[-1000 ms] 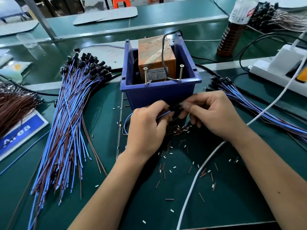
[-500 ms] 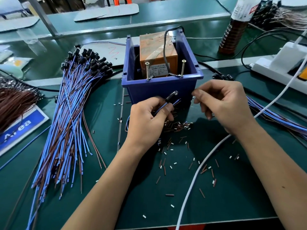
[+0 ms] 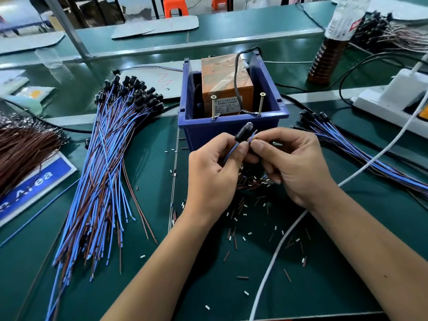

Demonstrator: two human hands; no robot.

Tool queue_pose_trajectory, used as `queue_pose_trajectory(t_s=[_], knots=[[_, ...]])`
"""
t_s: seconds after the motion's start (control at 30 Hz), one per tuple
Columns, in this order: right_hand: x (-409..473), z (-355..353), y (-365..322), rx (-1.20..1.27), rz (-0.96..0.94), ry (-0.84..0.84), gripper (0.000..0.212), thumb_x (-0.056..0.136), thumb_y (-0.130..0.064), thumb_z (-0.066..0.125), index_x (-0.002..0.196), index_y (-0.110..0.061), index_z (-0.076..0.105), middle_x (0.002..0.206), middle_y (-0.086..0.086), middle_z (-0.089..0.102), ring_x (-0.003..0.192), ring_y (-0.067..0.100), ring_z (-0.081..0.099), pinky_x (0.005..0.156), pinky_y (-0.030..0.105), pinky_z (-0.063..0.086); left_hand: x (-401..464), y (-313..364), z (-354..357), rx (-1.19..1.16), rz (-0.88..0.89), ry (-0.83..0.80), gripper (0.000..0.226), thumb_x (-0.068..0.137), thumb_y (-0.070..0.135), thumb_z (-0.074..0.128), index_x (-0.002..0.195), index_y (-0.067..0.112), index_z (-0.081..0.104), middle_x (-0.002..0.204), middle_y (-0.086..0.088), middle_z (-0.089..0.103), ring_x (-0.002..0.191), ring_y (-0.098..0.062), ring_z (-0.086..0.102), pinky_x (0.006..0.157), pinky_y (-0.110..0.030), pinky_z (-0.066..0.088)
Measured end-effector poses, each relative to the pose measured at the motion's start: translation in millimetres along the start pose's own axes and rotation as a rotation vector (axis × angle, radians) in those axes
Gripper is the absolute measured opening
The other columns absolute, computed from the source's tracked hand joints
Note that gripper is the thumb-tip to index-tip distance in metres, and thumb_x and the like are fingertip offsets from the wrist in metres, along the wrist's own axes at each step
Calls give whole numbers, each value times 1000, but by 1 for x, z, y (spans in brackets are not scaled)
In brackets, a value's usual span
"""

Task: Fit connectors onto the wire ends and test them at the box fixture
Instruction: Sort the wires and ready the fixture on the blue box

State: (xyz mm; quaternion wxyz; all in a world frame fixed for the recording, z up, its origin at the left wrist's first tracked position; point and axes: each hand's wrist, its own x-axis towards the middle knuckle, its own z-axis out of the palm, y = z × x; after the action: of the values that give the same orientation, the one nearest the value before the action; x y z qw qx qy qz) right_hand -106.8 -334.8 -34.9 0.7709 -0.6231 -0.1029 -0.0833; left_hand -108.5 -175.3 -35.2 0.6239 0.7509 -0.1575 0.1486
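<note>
— In front of the blue box fixture (image 3: 234,133), what are the hands doing?

— Both are raised just before its front wall, fingertips meeting. The left hand (image 3: 212,172) pinches a black connector (image 3: 242,134) between thumb and forefinger, its rounded tip pointing up toward the box. A blue wire (image 3: 229,152) runs from the connector down across the left fingers.

— And the right?

— The right hand (image 3: 294,163) pinches the short wire ends beside the connector, thumb and forefinger closed on them, the other fingers curled under. The two thumbs almost touch.

— Where does the connector sit relative to the fixture?

— Just below the rim, apart from the two upright screws (image 3: 261,104) and the taped orange block (image 3: 225,84) inside.

— What lies around?

— A fan of blue and brown wires with black connectors (image 3: 102,163) to the left on the green mat (image 3: 162,286), a smaller bundle (image 3: 361,154) to the right, and short brown and white sleeve pieces (image 3: 245,209) scattered under the hands. A white cable (image 3: 278,246) crosses beneath the right forearm.
</note>
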Motion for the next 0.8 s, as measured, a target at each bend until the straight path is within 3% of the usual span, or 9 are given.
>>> queue_pose_trajectory(t_s=[0.07,0.2,0.3,0.47,0.7,0.8], knots=[[-1,2,-2,1,-40,16,2,90,-19,79,89,-19,79,60,9,62,41,12,45,36,19,34,-1,2,0,24,60,110,17,104,17,62,90,10,70,83,6,77,74,-14,73,68,-33,58],[2,4,-7,22,-129,59,12,104,-15,60,93,-19,65,95,13,75,44,19,51,40,21,37,-2,5,-5,142,195,347,19,105,22,60,93,12,72,80,11,72,57,-9,56,54,-27,41],[3,6,-7,-107,-195,170,10,104,-13,61,96,-16,66,84,8,74,44,17,48,42,23,38,0,8,-7,118,231,463,12,105,18,59,96,13,66,77,10,72,56,-12,61,54,-26,42],[4,13,-10,-494,-367,399,8,100,-15,69,96,-13,76,75,-6,73,69,14,71,65,23,53,2,9,-7,36,143,527,6,103,14,62,105,15,67,73,9,74,61,-19,68,60,-27,47],[9,24,-11,-664,-433,520,14,98,-16,68,97,-10,81,78,-8,73,68,5,68,65,23,53,7,5,-4,4,69,526,9,102,16,64,103,12,72,77,6,77,76,-16,75,78,-32,57],[10,26,-11,-656,-439,529,14,97,-14,69,99,-10,82,81,-10,73,69,4,68,66,21,54,8,4,-4,23,75,510,10,103,15,63,103,12,73,77,7,76,76,-17,74,76,-30,56]])
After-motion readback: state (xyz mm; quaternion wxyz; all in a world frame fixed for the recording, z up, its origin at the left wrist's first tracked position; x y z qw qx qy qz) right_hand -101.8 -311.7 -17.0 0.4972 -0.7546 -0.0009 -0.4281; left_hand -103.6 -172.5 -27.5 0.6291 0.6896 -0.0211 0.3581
